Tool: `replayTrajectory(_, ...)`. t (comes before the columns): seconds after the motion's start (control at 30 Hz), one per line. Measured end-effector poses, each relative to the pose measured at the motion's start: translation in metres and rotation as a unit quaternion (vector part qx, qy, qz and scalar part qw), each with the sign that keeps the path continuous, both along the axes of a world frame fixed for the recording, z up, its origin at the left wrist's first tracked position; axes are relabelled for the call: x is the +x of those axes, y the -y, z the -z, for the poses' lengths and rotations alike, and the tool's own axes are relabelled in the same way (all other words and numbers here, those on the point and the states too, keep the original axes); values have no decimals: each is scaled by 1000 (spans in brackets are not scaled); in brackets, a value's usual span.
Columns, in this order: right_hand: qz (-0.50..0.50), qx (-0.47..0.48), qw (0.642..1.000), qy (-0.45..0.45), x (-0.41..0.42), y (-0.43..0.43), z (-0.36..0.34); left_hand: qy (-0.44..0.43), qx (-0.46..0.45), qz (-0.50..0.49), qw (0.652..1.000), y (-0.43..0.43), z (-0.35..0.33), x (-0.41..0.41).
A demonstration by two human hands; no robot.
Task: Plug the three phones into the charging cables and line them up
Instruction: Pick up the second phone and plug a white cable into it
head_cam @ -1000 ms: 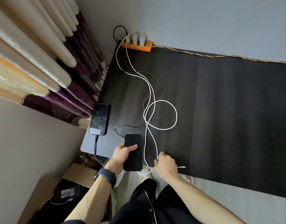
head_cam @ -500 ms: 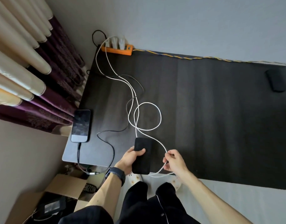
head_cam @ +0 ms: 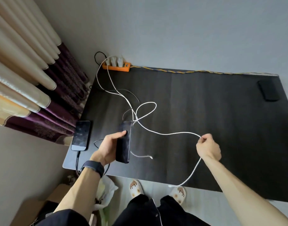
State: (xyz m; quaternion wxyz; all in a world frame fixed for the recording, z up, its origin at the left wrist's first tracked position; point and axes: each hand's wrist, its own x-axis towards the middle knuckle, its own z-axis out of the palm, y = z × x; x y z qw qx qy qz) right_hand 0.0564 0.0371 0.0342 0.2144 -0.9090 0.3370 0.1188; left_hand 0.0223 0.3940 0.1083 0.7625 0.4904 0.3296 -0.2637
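My left hand (head_cam: 109, 146) grips a dark phone (head_cam: 124, 142) tilted above the black table (head_cam: 205, 128), thumb on its face. My right hand (head_cam: 207, 148) pinches a white cable (head_cam: 169, 133) lifted to the right; its free plug end (head_cam: 171, 186) dangles past the table's front edge. A second white cable end (head_cam: 146, 156) lies on the table beside the held phone. Another phone (head_cam: 81, 135) lies face up at the left edge with a black cable plugged into its near end. A third dark phone (head_cam: 268, 90) lies at the far right corner.
An orange power strip (head_cam: 116, 66) with white chargers sits at the back left corner, cables looping from it across the table. Curtains (head_cam: 34, 82) hang at left. A cardboard box (head_cam: 35, 207) and a plastic bag stand on the floor below the table's left end.
My right hand has pulled the white cable out to the right and upward. My left hand has lifted and tilted the dark phone. The view has shifted, showing the far right phone.
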Motion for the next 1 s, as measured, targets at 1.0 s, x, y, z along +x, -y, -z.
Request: replayTrajectory(1.0, 136, 593, 755, -245, -60, -116, 9, -19, -82, -69, 994, 60, -20, -20)
